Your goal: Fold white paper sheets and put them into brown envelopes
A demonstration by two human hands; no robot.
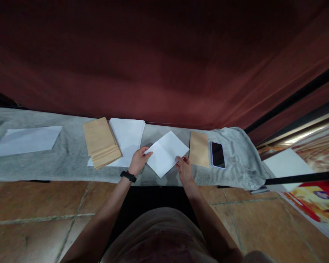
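A white sheet of paper (167, 153), creased across its middle, is held turned like a diamond over the grey cloth. My left hand (139, 160), with a black band on the wrist, pinches its left corner. At the lower right edge, my right hand (184, 168) grips the same sheet between thumb and fingers. Left of my hands lies a fanned stack of brown envelopes (100, 138), partly covering a pile of white paper (128, 135). A single brown envelope (199, 149) rests flat just right of my right hand.
A phone (218, 155) lies beside the single envelope. Another white sheet (27, 140) is at the far left of the grey cloth (71, 146). Behind hangs a dark red curtain (153, 84). Dark bars (298, 98) and a colourful bag (318, 204) are on the right.
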